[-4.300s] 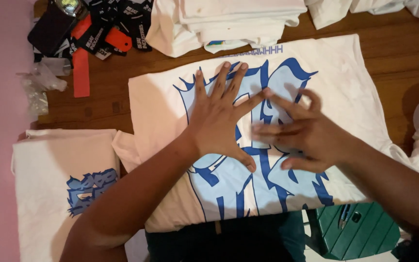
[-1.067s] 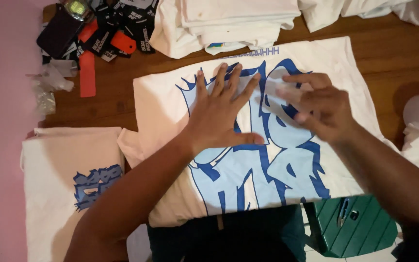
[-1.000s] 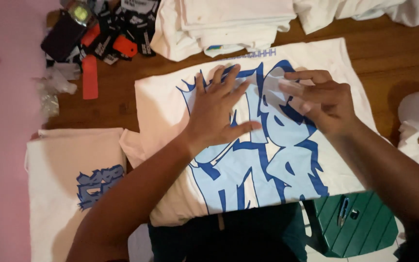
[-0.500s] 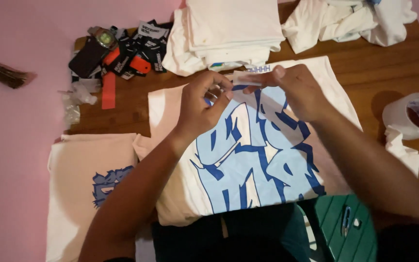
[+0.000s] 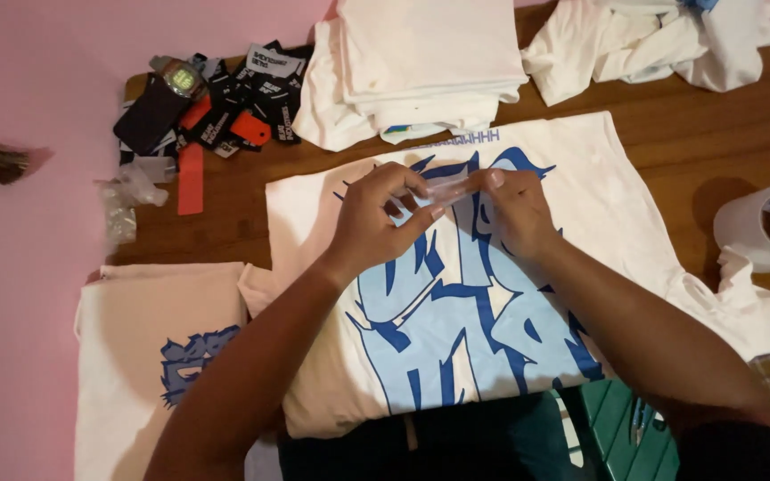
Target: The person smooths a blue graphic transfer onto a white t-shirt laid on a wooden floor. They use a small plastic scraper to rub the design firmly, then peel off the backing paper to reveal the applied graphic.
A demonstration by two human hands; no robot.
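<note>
A: What are the hands doing right now?

B: Both are up off the cloth. The left hand (image 5: 374, 218) and the right hand (image 5: 511, 207) meet over the upper part of the white t-shirt (image 5: 456, 294), and between them they pinch a small clear strip (image 5: 450, 189), which looks like tape or film. The grip of each hand is closed on that strip, left fingertips on one end, right fingertips on the other.

A: That differs from a few seconds ago?

B: Yes. Earlier the left palm lay flat on the blue print and the right hand worked beside it. Now neither palm presses the shirt; the strip has been lifted clear and is held taut just above the print.

A: So what does that mean for the work?

B: I judge the smoothing of the shirt is done and the strip is being readied. The shirt itself lies flat on the wooden counter (image 5: 670, 142), directly beneath the grip.

A: What else is around?

B: Just beyond the grip sits a stack of folded white shirts (image 5: 421, 62). Off to the left hand's side lie dark tags with orange pieces (image 5: 225, 116). Well to the right hand's side stands a roll of tape (image 5: 768, 227). Another printed shirt (image 5: 158, 356) lies nearer the person, left of the left forearm.
</note>
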